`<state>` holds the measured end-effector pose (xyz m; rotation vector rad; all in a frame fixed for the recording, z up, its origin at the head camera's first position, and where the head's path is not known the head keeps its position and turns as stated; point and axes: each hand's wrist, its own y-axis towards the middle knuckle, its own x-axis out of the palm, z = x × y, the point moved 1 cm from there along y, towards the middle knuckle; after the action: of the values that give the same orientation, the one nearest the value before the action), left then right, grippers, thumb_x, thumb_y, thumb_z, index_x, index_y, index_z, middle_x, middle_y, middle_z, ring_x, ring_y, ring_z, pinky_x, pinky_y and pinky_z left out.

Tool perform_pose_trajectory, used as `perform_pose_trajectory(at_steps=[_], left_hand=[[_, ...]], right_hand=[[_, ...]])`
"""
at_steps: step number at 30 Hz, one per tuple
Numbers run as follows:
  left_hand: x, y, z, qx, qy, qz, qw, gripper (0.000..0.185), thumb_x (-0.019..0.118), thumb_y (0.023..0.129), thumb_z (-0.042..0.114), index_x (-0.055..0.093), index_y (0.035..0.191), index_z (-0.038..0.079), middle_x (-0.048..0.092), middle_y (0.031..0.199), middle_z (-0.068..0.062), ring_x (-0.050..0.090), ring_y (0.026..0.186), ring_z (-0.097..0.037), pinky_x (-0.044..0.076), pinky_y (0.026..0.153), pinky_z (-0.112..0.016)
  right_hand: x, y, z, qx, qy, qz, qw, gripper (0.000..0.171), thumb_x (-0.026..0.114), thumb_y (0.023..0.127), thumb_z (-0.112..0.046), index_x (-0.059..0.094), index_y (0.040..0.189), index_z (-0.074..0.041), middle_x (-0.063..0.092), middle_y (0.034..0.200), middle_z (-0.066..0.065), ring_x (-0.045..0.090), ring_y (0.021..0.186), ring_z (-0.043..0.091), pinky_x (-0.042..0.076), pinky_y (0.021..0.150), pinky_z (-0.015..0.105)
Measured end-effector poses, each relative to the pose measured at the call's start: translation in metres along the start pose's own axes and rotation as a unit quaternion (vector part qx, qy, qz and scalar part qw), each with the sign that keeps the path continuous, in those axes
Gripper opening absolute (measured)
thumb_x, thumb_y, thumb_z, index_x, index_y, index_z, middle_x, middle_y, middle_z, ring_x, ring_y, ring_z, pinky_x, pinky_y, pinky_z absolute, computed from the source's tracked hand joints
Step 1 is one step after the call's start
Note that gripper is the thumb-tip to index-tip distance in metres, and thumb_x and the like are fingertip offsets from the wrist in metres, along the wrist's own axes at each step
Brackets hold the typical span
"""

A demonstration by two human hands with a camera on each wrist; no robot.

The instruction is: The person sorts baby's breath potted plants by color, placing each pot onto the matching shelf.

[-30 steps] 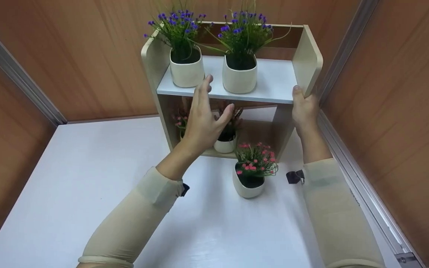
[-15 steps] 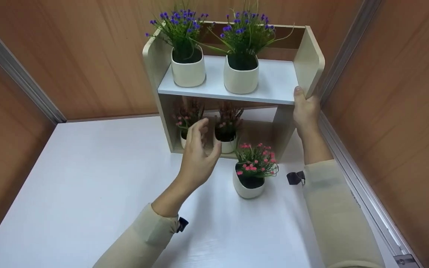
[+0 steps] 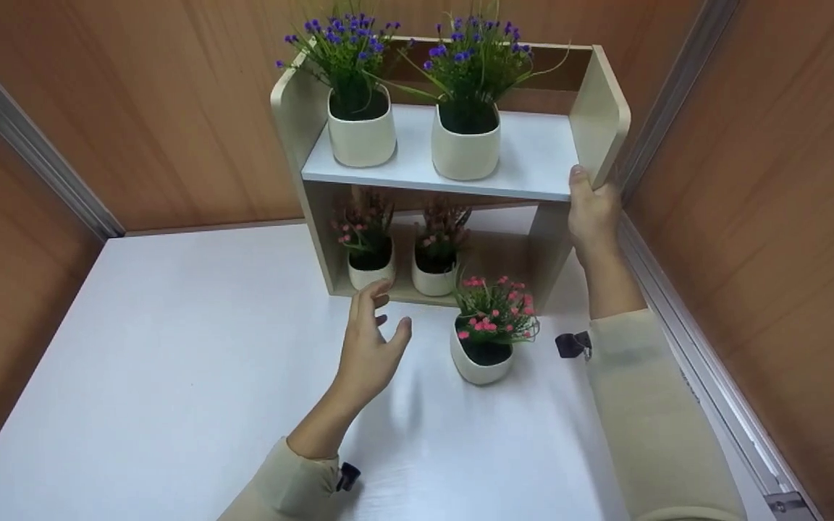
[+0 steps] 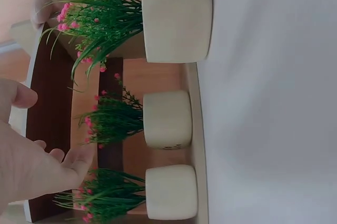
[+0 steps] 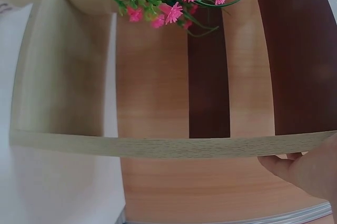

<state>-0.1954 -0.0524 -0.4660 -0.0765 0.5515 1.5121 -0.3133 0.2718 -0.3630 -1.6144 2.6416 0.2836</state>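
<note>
Pink-flower pot [image 3: 482,351]: stands on white table [image 3: 171,362], just in front of shelf unit's lower opening, to the R of L hand; nothing touching it. Same spot as 1 s ago.
L hand [image 3: 368,346]: hovers above table, fingers spread & relaxed, holding nothing; palm faces the pot, near it but apart. L wrist view: fingers [image 4: 79,156] loose in front of the lower-tier pots.
Change, L hand: 1 s ago it was up at front edge of top shelf board; 0.5 s ago at level of lower tier; now lower again, nearer the table & closer to the person.
R hand [image 3: 592,210]: grips R side panel of shelf unit [image 3: 598,108] at level of top board, thumb on front edge, fingers wrapped behind. R wrist view: fingertips [image 5: 284,165] just under the panel edge. Same hold in all 3 frames.
Top shelf: 2 cream pots w/ purple flowers, L one [image 3: 361,130], R one [image 3: 465,145], side by side, apart; R third of board bare.
Lower tier: 2 small cream pots w/ pink flowers [image 3: 371,264] [image 3: 434,271], side by side at the L; unchanged.
Surround: wood-grain walls [image 3: 135,108] on 3 sides.
</note>
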Motion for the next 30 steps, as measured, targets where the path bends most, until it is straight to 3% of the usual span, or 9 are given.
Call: perform_pose_trajectory(at_steps=[4,11,17,21,25,30], left_hand=[[0.002,-0.006,-0.007,-0.015,-0.001,-0.001,0.9999,0.063,0.07,0.102,0.01,0.041,0.158,0.007,0.044,0.16,-0.016,0.05,0.148,-0.037,0.051,0.119,-0.056],[0.013,-0.016,-0.017,-0.058,0.005,-0.022,0.998,0.065,0.071,0.102,0.013,0.04,0.158,0.007,0.041,0.164,-0.016,0.049,0.15,-0.036,0.049,0.122,-0.056],[0.024,-0.02,-0.023,-0.072,0.007,-0.041,0.9965,0.065,0.075,0.1,0.016,0.043,0.157,0.01,0.043,0.162,-0.015,0.05,0.15,-0.036,0.049,0.123,-0.055],[0.031,-0.023,-0.03,-0.094,0.008,-0.093,0.9912,0.082,0.082,0.097,0.03,0.038,0.163,0.012,0.037,0.169,-0.016,0.045,0.155,-0.038,0.045,0.125,-0.057],[0.04,-0.027,-0.039,-0.112,0.034,-0.165,0.9794,0.11,0.09,0.089,0.046,0.025,0.171,0.011,0.025,0.179,-0.018,0.032,0.165,-0.041,0.035,0.132,-0.06],[0.057,-0.028,-0.04,-0.122,0.059,-0.217,0.9666,0.126,0.094,0.084,0.048,0.016,0.174,0.006,0.021,0.181,-0.022,0.024,0.168,-0.042,0.026,0.136,-0.059]], right_hand=[[0.0,-0.001,-0.001,-0.002,-0.002,0.001,1.0,0.064,0.052,0.113,-0.041,0.043,0.155,0.007,0.052,0.148,0.02,0.051,0.14,0.025,0.036,0.132,0.041],[0.0,0.0,0.0,-0.057,0.018,-0.034,0.998,0.064,0.048,0.114,-0.034,0.028,0.167,-0.004,0.041,0.166,0.017,0.037,0.158,0.024,0.021,0.139,0.041],[-0.001,0.001,0.001,-0.044,0.003,-0.022,0.999,0.067,0.05,0.115,-0.034,0.024,0.17,-0.007,0.04,0.17,0.016,0.034,0.164,0.026,0.02,0.14,0.04],[-0.001,0.0,0.0,-0.044,0.002,-0.022,0.999,0.068,0.05,0.115,-0.035,0.022,0.171,-0.009,0.038,0.172,0.015,0.031,0.166,0.026,0.019,0.141,0.041],[-0.001,0.0,0.0,-0.049,0.0,-0.022,0.999,0.069,0.051,0.114,-0.034,0.021,0.172,-0.011,0.036,0.174,0.014,0.029,0.168,0.026,0.018,0.141,0.04],[-0.002,0.0,0.001,-0.051,0.0,-0.024,0.998,0.069,0.051,0.114,-0.036,0.022,0.172,-0.011,0.038,0.172,0.015,0.032,0.166,0.027,0.021,0.14,0.041]])
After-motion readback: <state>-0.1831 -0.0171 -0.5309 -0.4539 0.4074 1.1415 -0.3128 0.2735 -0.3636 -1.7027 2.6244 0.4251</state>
